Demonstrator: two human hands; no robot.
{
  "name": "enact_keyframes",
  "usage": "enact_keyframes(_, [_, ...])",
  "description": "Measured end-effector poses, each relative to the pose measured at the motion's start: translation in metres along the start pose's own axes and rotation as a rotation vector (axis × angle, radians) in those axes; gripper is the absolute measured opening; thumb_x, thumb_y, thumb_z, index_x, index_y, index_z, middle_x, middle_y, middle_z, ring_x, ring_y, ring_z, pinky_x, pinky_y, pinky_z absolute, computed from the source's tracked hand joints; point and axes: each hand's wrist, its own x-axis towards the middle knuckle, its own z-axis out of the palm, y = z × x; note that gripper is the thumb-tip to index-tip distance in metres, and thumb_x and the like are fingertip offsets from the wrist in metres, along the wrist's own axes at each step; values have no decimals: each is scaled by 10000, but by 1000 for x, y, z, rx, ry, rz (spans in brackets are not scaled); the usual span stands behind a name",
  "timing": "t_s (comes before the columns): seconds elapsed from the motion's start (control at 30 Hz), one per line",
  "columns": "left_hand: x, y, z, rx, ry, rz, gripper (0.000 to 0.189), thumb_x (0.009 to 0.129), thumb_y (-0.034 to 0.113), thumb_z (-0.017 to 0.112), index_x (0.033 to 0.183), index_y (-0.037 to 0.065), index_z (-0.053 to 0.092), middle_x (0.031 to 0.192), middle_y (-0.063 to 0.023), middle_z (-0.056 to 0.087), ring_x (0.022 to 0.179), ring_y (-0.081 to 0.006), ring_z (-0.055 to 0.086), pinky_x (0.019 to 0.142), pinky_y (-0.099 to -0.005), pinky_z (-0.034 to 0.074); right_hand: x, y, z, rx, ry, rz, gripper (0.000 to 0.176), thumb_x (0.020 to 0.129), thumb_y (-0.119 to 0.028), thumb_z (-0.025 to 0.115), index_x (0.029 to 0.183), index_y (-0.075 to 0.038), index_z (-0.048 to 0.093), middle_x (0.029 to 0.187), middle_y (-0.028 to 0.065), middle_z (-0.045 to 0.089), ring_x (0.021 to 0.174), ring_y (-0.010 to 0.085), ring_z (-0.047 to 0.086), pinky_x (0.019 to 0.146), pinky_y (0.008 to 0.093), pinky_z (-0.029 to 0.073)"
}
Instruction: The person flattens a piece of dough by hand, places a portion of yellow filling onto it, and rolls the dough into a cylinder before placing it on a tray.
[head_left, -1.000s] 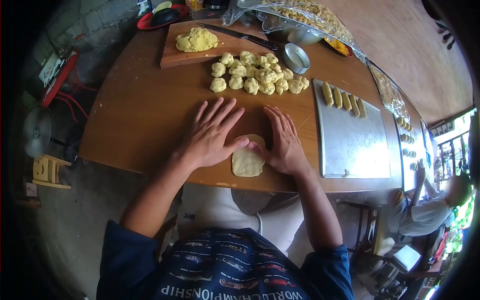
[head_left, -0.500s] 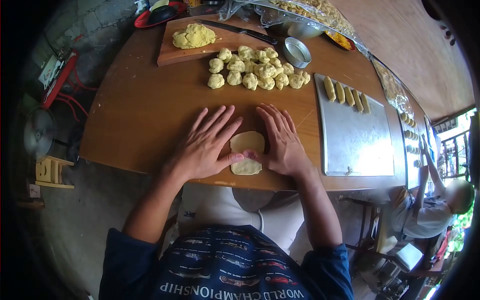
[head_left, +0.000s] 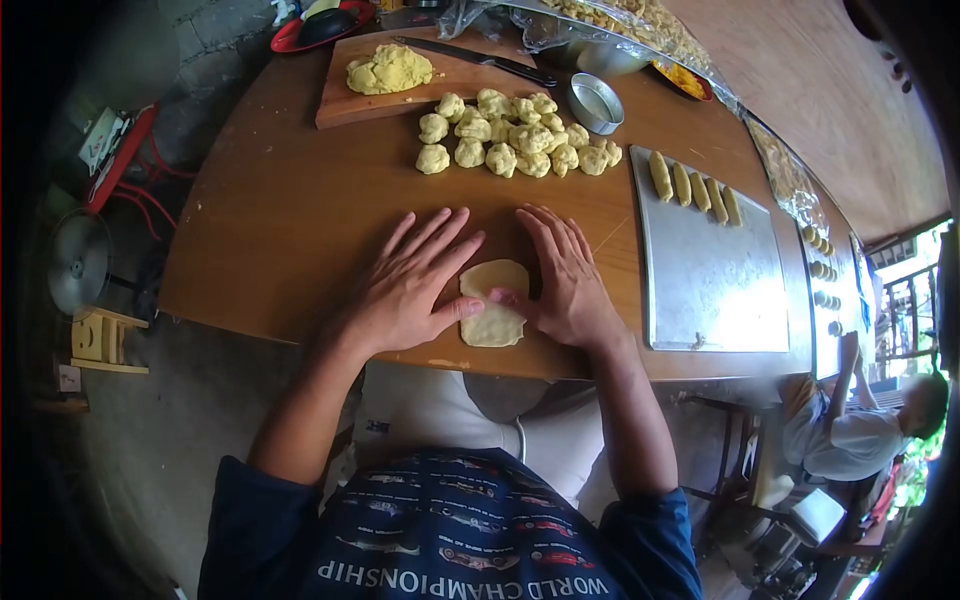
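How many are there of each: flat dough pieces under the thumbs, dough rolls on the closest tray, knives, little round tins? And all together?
Flat dough: 1
Dough rolls on the tray: 5
Knife: 1
Little round tin: 1
Total: 8

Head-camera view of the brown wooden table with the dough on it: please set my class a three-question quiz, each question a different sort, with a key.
1. Which lies between the person's bare left hand and bare right hand?
A) round silver tin
B) flat pale dough sheet
C) black-handled knife

2. True or false: the lumpy yellow dough mound rests on the brown wooden board.

3. Fill in: ____ slim yellowish dough rolls lie on the grey rectangular metal tray.

Key: 1 B; 2 true; 3 five.
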Motion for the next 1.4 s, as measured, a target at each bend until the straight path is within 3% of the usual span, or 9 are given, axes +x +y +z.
enact_keyframes(0.27, [-1, -1, 1, 17, -22, 0, 840, 1096, 565, 671, 1765, 117, 428, 1884, -183, 280, 1741, -373, 270, 1426, -592, 154, 0, -5, -9, -10, -55, -90, 1097, 882, -597, 909, 1712, -61, 433, 1745, 178, 477, 1680, 390, 378, 1409, 589, 234])
enact_keyframes(0.57, [0, 2, -6, -4, -44, 13, 1015, 1007, 678, 738, 1779, 114, 396, 1888, -199, 254, 1747, -387, 245, 1429, -597, 144, -2, -1, -13, 25, -84, -113, 1148, 836, -578, 939, 1731, -78, 423, 1770, 170, 444, 1691, 387, 355, 1415, 590, 228])
enact_keyframes(0.77, [-2, 1, -4, -9, -41, 40, 1081, 996, 776, 685, 1764, 68, 407, 1879, -240, 253, 1746, -410, 240, 1432, -596, 117, -2, -2, -15, 42, -97, -131, 1154, 834, -582, 946, 1725, -64, 427, 1763, 182, 449, 1682, 402, 366, 1408, 589, 246])
enact_keyframes(0.83, [0, 0, -9, 6, -6, 53, 1065, 990, 724, 746, 1745, 46, 423, 1854, -238, 305, 1723, -422, 289, 1421, -605, 169, -1, 0, -18, 69, -88, -138, 1144, 843, -578, 945, 1722, -57, 430, 1758, 199, 451, 1675, 412, 376, 1400, 583, 271])
enact_keyframes(0.9, [10, -6, -18, -203, 7, -6, 985, 992, 589, 833, 1717, 43, 450, 1795, -225, 386, 1642, -417, 428, 1356, -564, 350, -2, 3, -23, 431, -23, 19, 1023, 925, -543, 908, 1682, -15, 468, 1690, 246, 508, 1603, 430, 475, 1332, 557, 383])
enact_keyframes(0.97, [30, -32, -16, -327, 259, -68, 701, 1045, 367, 835, 1594, 37, 550, 1594, -211, 579, 1421, -402, 640, 1183, -479, 536, 0, 7, -25, 440, 27, 63, 942, 966, -518, 882, 1647, 8, 498, 1634, 263, 549, 1548, 431, 529, 1289, 539, 428])
enact_keyframes(1.1, [93, -105, -43, -363, 359, -360, 508, 1051, 227, 780, 1504, 57, 626, 1482, -179, 677, 1226, -386, 737, 1083, -486, 585, 3, 6, -20, 389, 124, 82, 744, 1057, -442, 820, 1550, 55, 569, 1484, 273, 650, 1410, 424, 642, 1207, 501, 498])
enact_keyframes(1.2, [130, -180, -53, 43, 627, -321, 481, 1014, 229, 801, 1448, 66, 671, 1445, -183, 701, 1327, -410, 688, 1098, -503, 576, 12, 16, -9, 348, 188, 42, 657, 1068, -407, 811, 1497, 48, 609, 1345, 257, 734, 1303, 407, 719, 1140, 479, 556])
enact_keyframes(1.4, [137, -202, -33, 49, 813, -294, 525, 989, 191, 808, 1473, 83, 636, 1506, -160, 648, 1374, -423, 637, 1138, -500, 554, 77, 26, -27, 366, 104, 50, 355, 1066, -272, 777, 1302, -10, 744, 1014, 179, 842, 950, 343, 842, 868, 467, 658])
